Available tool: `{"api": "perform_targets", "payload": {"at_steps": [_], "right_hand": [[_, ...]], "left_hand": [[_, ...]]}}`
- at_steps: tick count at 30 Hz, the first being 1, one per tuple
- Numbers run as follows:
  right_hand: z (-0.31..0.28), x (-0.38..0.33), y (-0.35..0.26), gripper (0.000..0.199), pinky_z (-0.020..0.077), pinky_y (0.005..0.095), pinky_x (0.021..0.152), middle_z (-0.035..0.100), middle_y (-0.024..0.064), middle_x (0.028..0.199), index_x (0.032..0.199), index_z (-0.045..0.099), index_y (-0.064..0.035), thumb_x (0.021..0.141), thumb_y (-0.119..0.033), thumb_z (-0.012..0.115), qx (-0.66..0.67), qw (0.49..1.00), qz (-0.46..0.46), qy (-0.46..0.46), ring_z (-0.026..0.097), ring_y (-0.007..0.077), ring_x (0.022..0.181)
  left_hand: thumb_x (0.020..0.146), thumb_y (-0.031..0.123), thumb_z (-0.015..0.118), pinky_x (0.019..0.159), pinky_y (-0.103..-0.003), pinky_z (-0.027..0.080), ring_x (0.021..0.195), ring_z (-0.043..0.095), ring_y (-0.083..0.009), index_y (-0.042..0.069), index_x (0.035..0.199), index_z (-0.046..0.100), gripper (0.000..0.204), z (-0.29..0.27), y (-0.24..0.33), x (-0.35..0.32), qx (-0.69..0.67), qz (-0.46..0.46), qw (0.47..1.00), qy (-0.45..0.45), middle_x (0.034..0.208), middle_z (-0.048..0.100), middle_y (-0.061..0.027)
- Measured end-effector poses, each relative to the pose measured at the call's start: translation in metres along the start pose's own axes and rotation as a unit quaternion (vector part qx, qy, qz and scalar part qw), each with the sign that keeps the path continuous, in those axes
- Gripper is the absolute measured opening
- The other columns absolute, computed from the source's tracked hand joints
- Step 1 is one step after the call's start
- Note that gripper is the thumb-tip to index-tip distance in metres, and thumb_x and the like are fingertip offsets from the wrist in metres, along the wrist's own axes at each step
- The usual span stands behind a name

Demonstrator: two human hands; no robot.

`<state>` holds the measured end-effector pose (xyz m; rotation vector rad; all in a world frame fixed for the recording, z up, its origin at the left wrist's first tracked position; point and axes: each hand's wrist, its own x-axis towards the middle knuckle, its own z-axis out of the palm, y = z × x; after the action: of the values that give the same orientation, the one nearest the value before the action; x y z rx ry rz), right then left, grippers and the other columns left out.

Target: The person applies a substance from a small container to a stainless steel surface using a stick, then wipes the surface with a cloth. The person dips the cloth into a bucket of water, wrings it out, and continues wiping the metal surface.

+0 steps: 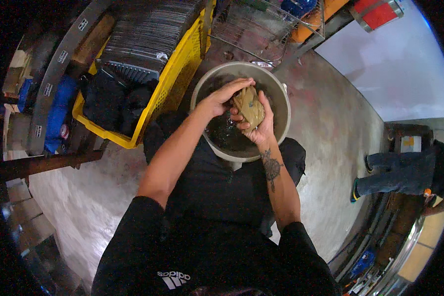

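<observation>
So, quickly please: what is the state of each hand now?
Left hand: curled over the top of the tan wet cloth, touching it, above the metal basin.
Right hand: closed around the tan wet cloth from below.

left hand (221,97) cupped palm-down, right hand (259,124) palm-up, fingers curled together

I see a yellow crate (180,69) of dark clothes (116,101), a wire rack (261,24), and another person's legs (399,172) on the floor (84,202).
</observation>
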<state>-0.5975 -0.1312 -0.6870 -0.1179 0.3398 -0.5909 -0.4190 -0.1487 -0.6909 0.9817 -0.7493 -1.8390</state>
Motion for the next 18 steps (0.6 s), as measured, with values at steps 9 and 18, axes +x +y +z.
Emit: {"api": "perform_targets", "payload": {"at_steps": [9, 18], "right_hand": [[-0.008, 0.018, 0.011, 0.049, 0.0445, 0.0244, 0.044, 0.065, 0.0090, 0.093, 0.122, 0.060, -0.0067, 0.100, -0.050, 0.068, -0.166, 0.978, 0.111, 0.068, 0.062, 0.0182, 0.072], [-0.044, 0.023, 0.018, 0.053, 0.0559, 0.0370, 0.067, 0.071, 0.0038, 0.096, 0.127, 0.063, -0.0043, 0.089, -0.034, 0.084, -0.542, 0.823, 0.069, 0.153, 0.067, 0.0179, 0.076]], "left_hand": [[0.086, 0.059, 0.081, 0.053, -0.036, 0.049, 0.069, 0.066, -0.0180, 0.017, 0.097, 0.068, 0.046, -0.038, -0.030, 0.028, 0.061, -0.128, 0.990, 0.029, 0.080, 0.064, -0.0032], [0.092, 0.051, 0.081, 0.068, -0.035, 0.053, 0.081, 0.061, -0.0148, 0.010, 0.103, 0.068, 0.045, -0.042, -0.067, 0.046, 0.221, -0.080, 0.969, 0.075, 0.090, 0.065, -0.0020]]}}
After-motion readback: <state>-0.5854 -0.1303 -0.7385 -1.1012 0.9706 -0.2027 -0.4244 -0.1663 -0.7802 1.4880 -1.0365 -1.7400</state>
